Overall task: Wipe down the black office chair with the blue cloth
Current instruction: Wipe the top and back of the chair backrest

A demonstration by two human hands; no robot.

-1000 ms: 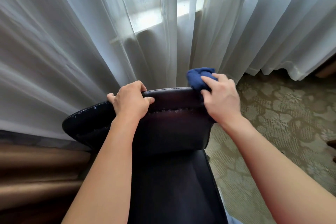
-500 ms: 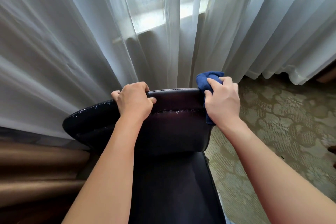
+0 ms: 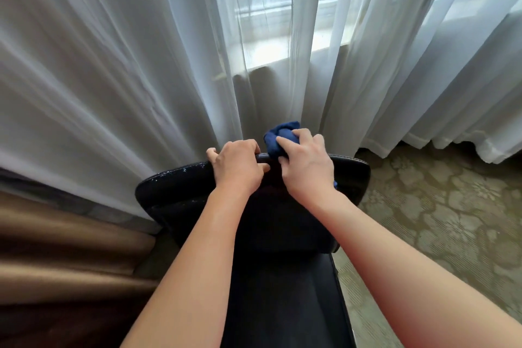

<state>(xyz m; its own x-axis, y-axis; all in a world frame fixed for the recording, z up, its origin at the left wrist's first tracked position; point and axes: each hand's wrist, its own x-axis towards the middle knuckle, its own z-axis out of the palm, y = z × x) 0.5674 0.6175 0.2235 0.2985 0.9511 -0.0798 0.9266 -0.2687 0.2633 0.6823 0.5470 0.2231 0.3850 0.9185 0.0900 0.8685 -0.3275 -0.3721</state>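
Chair: the black office chair (image 3: 175,192) stands with its back toward the sheer white curtain (image 3: 118,70); its headrest top edge runs across the middle of the view, and pale flecks of worn surface show along the left part of that edge
Cloth: the blue cloth (image 3: 278,137) sits bunched on the top edge of the headrest, just right of centre, with a small corner peeking out below the wrist
Right hand: the right hand (image 3: 306,164) has its fingers curled over the cloth, gripping it and pressing it down on the edge
Left hand: the left hand (image 3: 237,165) clamps the top edge just beside the right, fingers wrapped over the back and thumb on the near face, bracing the chair
Step in hand: by my reading, wiping along the top of the headrest
Doing it well: keep the bracing grip firm so the chair does not roll or swivel; flatten the cloth so more of it meets the surface; drag in long overlapping passes from one end of the edge to the other, moving the left hand aside to reach what it covers
Watch for: the flaking left stretch probably sheds under hard rubbing, so go lighter there; the curtain hangs close behind and could snag
Floor: patterned carpet (image 3: 440,220) to the right
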